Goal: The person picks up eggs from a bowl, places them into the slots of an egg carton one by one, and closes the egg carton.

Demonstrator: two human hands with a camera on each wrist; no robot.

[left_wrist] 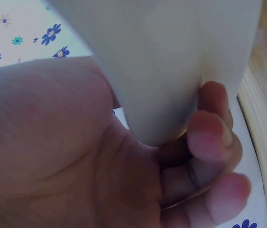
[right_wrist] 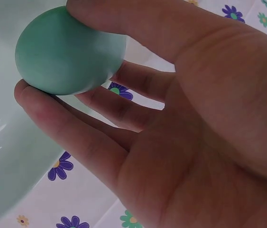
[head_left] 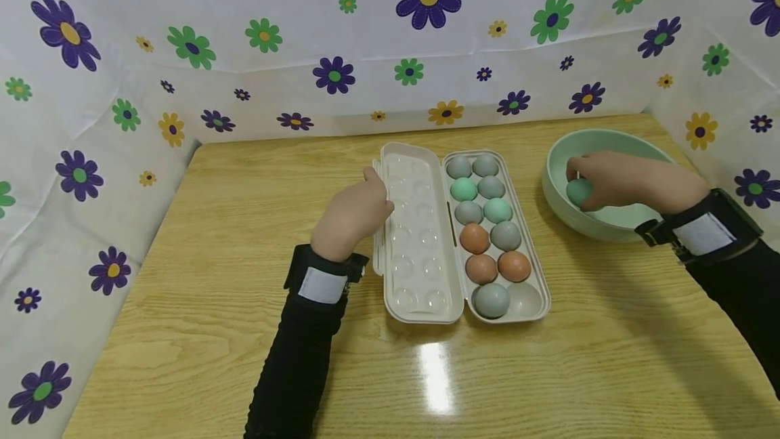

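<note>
An egg carton (head_left: 525,301) lies open on the table, its lid (head_left: 419,222) folded out to the left. Gray-green, mint and brown eggs (head_left: 481,268) fill its cups, apart from a bare one at the near right corner. My left hand (head_left: 352,219) holds the lid's left edge, with fingers curled about that pale edge (left_wrist: 157,85) in the left wrist view. Over the left side of a pale green bowl (head_left: 609,232), my right hand (head_left: 634,180) pinches a green egg (right_wrist: 69,54) between thumb and fingertips. The hand hides part of the bowl's inside.
The wooden table (head_left: 244,236) carries the carton near its middle and the bowl at the back right. A flower-printed cloth (head_left: 365,32) rises behind the table and along both sides.
</note>
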